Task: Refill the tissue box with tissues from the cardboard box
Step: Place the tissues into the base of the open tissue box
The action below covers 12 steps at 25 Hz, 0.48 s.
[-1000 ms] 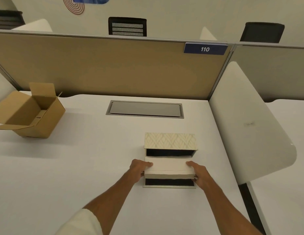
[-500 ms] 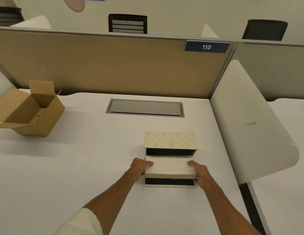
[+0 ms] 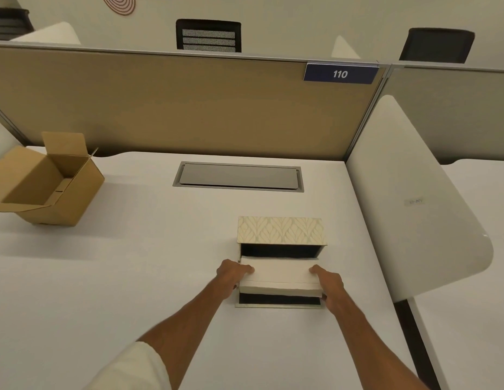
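Observation:
A cream tissue box [image 3: 280, 229] with a leaf pattern lies on the white desk [image 3: 132, 277], its dark inside open toward me. Its flap [image 3: 279, 305] lies flat on the desk in front of it. A white stack of tissues [image 3: 281, 275] sits at the box's mouth, above the flap. My left hand [image 3: 232, 275] grips the stack's left end and my right hand [image 3: 328, 285] grips its right end. The brown cardboard box [image 3: 52, 190] stands open at the desk's far left, well away from both hands.
A grey cable hatch [image 3: 238, 176] is set into the desk behind the tissue box. A tan partition [image 3: 175, 108] with a "110" sign closes the back. A white curved divider [image 3: 408, 204] borders the desk on the right.
The stack of tissues and both hands have hardly moved; the stack sits slightly closer to the box's opening. The view has shifted a little.

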Each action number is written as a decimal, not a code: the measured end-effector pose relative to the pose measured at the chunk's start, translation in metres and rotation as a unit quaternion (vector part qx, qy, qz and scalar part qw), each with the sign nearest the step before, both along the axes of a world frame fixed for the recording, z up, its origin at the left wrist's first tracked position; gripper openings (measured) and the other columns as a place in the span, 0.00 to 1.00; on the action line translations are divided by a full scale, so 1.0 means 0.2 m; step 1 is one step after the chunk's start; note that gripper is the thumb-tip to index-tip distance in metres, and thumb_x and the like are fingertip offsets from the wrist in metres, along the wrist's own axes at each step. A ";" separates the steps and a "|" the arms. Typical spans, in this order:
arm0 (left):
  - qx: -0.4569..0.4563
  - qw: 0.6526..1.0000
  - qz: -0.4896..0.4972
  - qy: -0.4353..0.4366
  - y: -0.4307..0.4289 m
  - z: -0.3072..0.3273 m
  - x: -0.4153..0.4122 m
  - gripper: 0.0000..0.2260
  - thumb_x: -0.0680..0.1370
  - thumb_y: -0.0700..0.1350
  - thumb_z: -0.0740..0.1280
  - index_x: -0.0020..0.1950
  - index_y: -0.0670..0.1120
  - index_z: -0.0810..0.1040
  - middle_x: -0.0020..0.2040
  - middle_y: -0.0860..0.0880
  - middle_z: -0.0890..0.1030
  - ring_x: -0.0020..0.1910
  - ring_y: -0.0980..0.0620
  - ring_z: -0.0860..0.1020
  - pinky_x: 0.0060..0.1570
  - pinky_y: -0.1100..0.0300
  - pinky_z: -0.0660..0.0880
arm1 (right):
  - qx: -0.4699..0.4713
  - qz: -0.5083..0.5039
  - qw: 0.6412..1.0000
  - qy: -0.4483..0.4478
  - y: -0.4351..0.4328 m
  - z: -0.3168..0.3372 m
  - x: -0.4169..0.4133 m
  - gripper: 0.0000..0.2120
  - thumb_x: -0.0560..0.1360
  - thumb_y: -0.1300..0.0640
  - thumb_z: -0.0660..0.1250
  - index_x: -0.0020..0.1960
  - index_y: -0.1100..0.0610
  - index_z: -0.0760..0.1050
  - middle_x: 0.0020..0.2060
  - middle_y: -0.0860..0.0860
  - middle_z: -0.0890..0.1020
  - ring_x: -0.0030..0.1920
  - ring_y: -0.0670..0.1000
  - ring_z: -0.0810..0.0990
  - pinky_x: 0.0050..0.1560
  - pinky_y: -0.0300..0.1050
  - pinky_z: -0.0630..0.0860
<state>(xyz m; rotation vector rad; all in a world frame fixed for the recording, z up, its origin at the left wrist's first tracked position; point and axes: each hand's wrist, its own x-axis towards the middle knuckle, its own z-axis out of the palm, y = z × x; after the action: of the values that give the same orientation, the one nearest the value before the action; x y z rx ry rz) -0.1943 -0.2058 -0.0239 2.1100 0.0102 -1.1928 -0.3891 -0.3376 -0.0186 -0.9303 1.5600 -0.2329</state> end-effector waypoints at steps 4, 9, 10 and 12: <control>0.007 1.000 -0.020 -0.019 -0.01 0.01 -0.01 0.25 0.73 0.48 0.72 0.65 0.38 0.68 0.59 0.41 0.74 0.51 0.47 0.73 0.47 0.58 0.74 | -0.030 0.037 0.997 0.055 -0.01 -0.01 0.03 0.25 0.74 0.51 0.68 0.65 0.64 0.66 0.52 0.57 0.72 0.52 0.57 0.71 0.60 0.52 0.72; 0.003 1.000 -0.010 -0.011 -0.02 0.02 -0.01 0.23 0.77 0.51 0.66 0.66 0.39 0.66 0.55 0.43 0.72 0.50 0.47 0.72 0.45 0.57 0.72 | -0.048 0.052 0.995 0.069 -0.04 0.03 0.02 0.27 0.77 0.48 0.64 0.68 0.65 0.65 0.62 0.62 0.73 0.59 0.60 0.73 0.62 0.52 0.71; 0.002 1.000 -0.009 -0.008 -0.02 0.03 -0.01 0.23 0.78 0.51 0.64 0.67 0.39 0.65 0.55 0.43 0.72 0.50 0.47 0.72 0.45 0.57 0.71 | -0.044 0.060 0.995 0.066 -0.05 0.03 0.02 0.28 0.78 0.47 0.62 0.69 0.65 0.64 0.65 0.62 0.72 0.63 0.61 0.72 0.64 0.53 0.70; 0.003 1.000 -0.009 -0.004 -0.03 0.03 -0.01 0.21 0.79 0.50 0.61 0.67 0.39 0.65 0.54 0.43 0.71 0.50 0.48 0.71 0.46 0.58 0.71 | -0.036 0.075 0.995 0.062 -0.05 0.02 0.02 0.30 0.79 0.44 0.59 0.72 0.63 0.61 0.68 0.61 0.70 0.66 0.61 0.70 0.67 0.54 0.69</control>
<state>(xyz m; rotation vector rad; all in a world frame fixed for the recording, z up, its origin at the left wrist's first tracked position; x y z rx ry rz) -0.1968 -0.2113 -0.0180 2.1242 -0.0089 -1.1950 -0.3849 -0.3479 -0.0143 -1.1315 1.5942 -0.1277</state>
